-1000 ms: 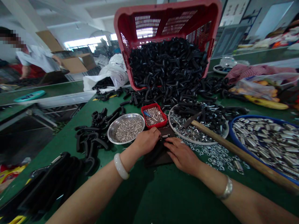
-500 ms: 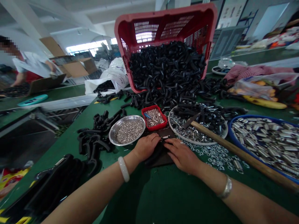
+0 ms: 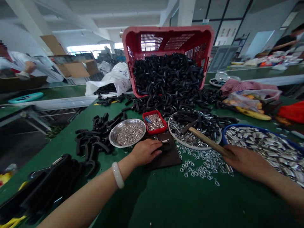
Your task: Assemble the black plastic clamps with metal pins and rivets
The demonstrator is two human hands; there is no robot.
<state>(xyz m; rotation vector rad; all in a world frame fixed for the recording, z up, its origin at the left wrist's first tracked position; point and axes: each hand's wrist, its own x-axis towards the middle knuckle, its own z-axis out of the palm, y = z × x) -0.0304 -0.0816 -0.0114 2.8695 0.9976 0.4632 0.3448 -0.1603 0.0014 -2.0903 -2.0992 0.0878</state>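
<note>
My left hand point(image 3: 146, 152), with a white bangle at its wrist, is closed over a black plastic part point(image 3: 168, 142) with a small spring on it. My palm and fingers hide most of that part, which lies on a dark flat plate point(image 3: 169, 156). On the right, my right hand point(image 3: 247, 160) is wrapped round the wooden handle of a hammer point(image 3: 209, 139). The hammer's head rests over a white-rimmed tray point(image 3: 219, 144) of black parts and metal pieces.
Metal bowl point(image 3: 114, 142) of small rings, red box point(image 3: 163, 129) of pins and blue tray point(image 3: 225, 133) of springs stand around the plate. Behind is a red crate point(image 3: 168, 30) spilling black parts. Loose metal rings point(image 3: 201, 164) lie right; black clamps point(image 3: 47, 190) left. A person point(image 3: 26, 66) stands far left.
My right hand has left the black part and moved right onto the hammer's handle. My left hand stays at the black part. The view has shifted a little.
</note>
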